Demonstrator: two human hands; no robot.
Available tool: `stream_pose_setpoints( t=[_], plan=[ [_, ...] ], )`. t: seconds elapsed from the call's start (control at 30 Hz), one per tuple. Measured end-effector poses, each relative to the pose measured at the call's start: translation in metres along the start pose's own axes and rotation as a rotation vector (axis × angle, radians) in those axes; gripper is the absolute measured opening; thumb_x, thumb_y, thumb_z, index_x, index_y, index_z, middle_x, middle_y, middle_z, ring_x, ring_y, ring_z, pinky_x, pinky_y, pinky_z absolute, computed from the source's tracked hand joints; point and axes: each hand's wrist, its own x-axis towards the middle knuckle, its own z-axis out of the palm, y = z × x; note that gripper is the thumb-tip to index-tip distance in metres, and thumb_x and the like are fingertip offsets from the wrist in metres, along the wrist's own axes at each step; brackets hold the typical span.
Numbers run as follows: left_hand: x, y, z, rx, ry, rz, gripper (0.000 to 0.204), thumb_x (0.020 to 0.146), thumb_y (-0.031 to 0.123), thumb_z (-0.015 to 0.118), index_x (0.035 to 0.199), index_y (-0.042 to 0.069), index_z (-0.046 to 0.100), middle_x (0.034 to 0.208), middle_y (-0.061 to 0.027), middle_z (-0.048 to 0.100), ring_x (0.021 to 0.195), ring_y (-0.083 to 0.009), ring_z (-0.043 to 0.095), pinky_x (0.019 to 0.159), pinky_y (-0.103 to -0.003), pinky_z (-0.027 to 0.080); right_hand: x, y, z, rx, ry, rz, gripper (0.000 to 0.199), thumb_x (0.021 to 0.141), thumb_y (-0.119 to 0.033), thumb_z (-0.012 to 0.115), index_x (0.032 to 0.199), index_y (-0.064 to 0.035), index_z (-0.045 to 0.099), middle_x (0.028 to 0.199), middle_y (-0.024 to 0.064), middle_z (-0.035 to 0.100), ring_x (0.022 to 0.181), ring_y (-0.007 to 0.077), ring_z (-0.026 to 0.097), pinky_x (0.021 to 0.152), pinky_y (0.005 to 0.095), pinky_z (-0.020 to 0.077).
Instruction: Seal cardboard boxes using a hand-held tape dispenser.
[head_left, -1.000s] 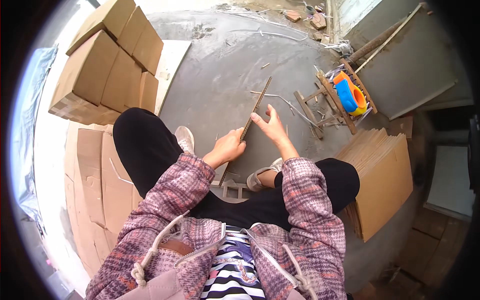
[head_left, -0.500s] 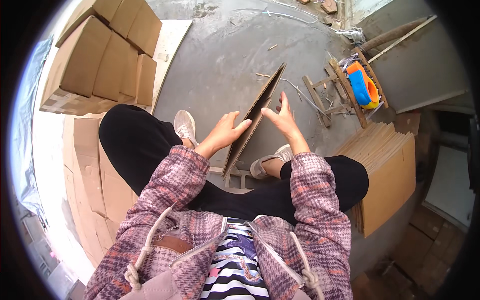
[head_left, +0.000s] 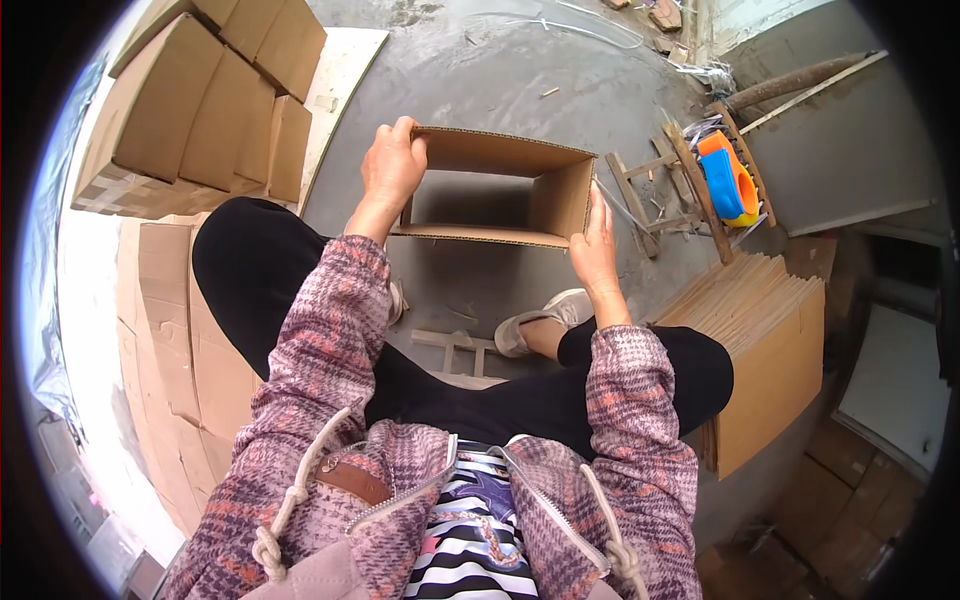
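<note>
Between my hands a brown cardboard box point(head_left: 562, 199) is spread into an open rectangular sleeve, and the grey floor shows through it. My left hand point(head_left: 394, 168) grips its far left corner, thumb over the top edge and fingers curled around the outside. At the right end panel, my right hand point(head_left: 597, 245) holds the near right corner, with the thumb by the near edge and the fingers along the outer face. The box hangs above the floor, in front of my knees.
Flat cardboard sheets stand in a stack point(head_left: 765, 350) by my right knee. Finished-looking cartons point(head_left: 160, 120) are piled at the left. An orange and blue tape dispenser point(head_left: 722, 175) rests on a wooden stool point(head_left: 690, 190). A wooden frame point(head_left: 455, 345) lies between my feet.
The flat folded cardboard has been opened out into a rectangular sleeve. My left hand moved forward and left to its far corner; my right hand closed on its right end.
</note>
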Motion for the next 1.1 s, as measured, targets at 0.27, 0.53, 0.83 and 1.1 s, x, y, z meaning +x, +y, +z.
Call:
stream_pose_setpoints(
  t=[0.27, 0.53, 0.83, 1.1],
  plan=[
    [0.050, 0.001, 0.027, 0.045, -0.073, -0.090, 0.032, 0.092, 0.037, 0.060, 0.117, 0.017, 0.058, 0.110, -0.0157, 0.064, 0.102, -0.0370, 0.064, 0.085, -0.047, 0.051, 0.018, -0.018, 0.002, -0.425, -0.162, -0.243, 0.063, 0.079, 0.011, 0.042, 0.137, -0.0109, 0.051, 0.150, 0.0080, 0.042, 0.138, 0.0307, 0.038, 0.114, 0.0416, 0.0328],
    [0.066, 0.033, 0.046, -0.047, -0.015, -0.307, 0.045, 0.092, 0.037, 0.060, 0.122, 0.005, 0.053, 0.124, -0.0209, 0.057, 0.105, -0.0393, 0.063, 0.090, -0.046, 0.051, 0.075, -0.027, -0.027, -0.310, -0.589, -0.024, 0.043, 0.094, -0.022, 0.046, 0.132, -0.0052, 0.058, 0.148, 0.0122, 0.046, 0.138, 0.0269, 0.041, 0.114, 0.0379, 0.0326],
    [0.054, 0.027, 0.053, -0.535, -0.278, -0.496, 0.077, 0.072, 0.017, 0.074, 0.138, 0.003, 0.037, 0.124, -0.0204, 0.052, 0.114, -0.0366, 0.057, 0.100, -0.044, 0.047, 0.049, -0.046, 0.003, -0.441, -0.445, -0.083, 0.059, 0.090, -0.061, 0.053, 0.110, -0.0075, 0.069, 0.126, 0.0121, 0.060, 0.123, 0.0292, 0.051, 0.101, 0.0412, 0.0422],
    [0.067, 0.006, 0.034, -0.547, -0.255, -0.301, 0.063, 0.085, 0.017, 0.066, 0.141, 0.014, 0.038, 0.131, -0.0155, 0.053, 0.109, -0.0277, 0.061, 0.092, -0.043, 0.050, 0.065, -0.048, -0.001, -0.498, -0.511, -0.089, 0.056, 0.092, -0.059, 0.052, 0.096, -0.0056, 0.069, 0.103, 0.0115, 0.067, 0.105, 0.0301, 0.060, 0.090, 0.0432, 0.0464]
  ],
)
